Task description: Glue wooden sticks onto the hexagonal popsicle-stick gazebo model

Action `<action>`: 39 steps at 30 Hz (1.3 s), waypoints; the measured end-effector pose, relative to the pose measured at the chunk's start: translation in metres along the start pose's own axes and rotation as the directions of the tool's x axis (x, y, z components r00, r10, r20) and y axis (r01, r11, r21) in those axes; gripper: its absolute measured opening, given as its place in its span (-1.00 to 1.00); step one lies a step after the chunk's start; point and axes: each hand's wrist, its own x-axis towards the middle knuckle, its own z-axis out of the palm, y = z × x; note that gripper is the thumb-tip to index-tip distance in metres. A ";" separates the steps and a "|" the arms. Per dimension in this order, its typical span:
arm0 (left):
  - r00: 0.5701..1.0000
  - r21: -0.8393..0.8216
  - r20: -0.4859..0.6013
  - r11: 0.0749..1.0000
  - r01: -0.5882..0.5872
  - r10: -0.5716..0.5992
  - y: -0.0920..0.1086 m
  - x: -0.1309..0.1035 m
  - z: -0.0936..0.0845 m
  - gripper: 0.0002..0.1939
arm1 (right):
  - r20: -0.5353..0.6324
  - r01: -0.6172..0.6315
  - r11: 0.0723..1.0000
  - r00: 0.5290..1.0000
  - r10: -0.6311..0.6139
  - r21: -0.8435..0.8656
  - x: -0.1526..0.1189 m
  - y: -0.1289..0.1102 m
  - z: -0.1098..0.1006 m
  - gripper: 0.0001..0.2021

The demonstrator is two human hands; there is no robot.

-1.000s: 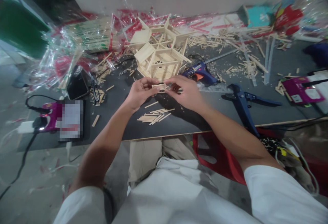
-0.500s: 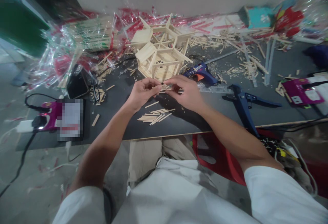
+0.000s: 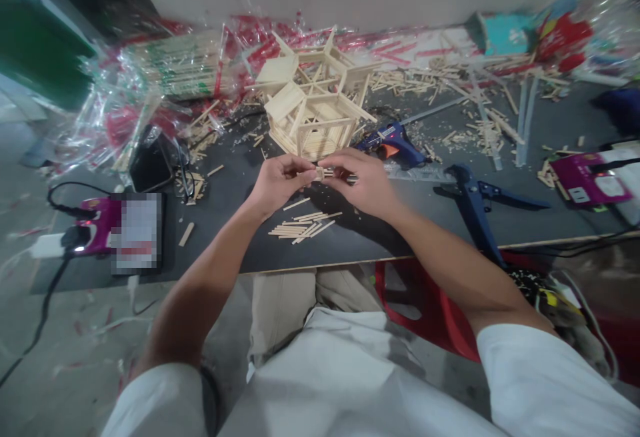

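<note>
Between my two hands is a small pale wooden piece [image 3: 320, 173], made of short sticks, its details too small to make out. My left hand [image 3: 281, 182] pinches its left end between thumb and fingers. From the other side, my right hand [image 3: 361, 178] closes on the piece with thumb and fingertips, partly hiding it. Just behind the hands stands a wooden stick model [image 3: 320, 117] with several sides and slanted roof panels. Short cut sticks [image 3: 303, 225] lie in a loose pile on the dark table [image 3: 370, 244] in front of my hands.
A blue glue gun [image 3: 397, 140] lies right of the model, with a blue-handled cutter [image 3: 473, 204] nearer me. Purple power blocks [image 3: 593, 177] stand at either side. A phone [image 3: 139, 234] lies at left. Plastic wrap [image 3: 115, 117] and wood scraps [image 3: 415, 84] line the back.
The small wooden piece has turned slightly and shifted a little down between my fingertips. My hands have barely moved; everything else stays put.
</note>
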 end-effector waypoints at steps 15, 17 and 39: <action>1.000 0.019 0.007 1.000 0.013 -0.013 -0.001 0.000 0.000 -0.62 | 0.031 0.016 0.999 0.999 -0.015 -0.039 -0.001 0.000 0.001 -0.86; 1.000 0.011 0.013 1.000 0.016 -0.016 -0.001 0.000 0.000 -0.60 | 0.030 0.024 0.999 0.999 -0.023 -0.033 0.000 -0.001 0.001 -0.87; 1.000 0.016 0.004 1.000 -0.008 0.008 -0.002 0.002 -0.001 -0.64 | 0.010 0.021 0.999 1.000 -0.020 -0.044 0.000 0.003 0.000 -0.83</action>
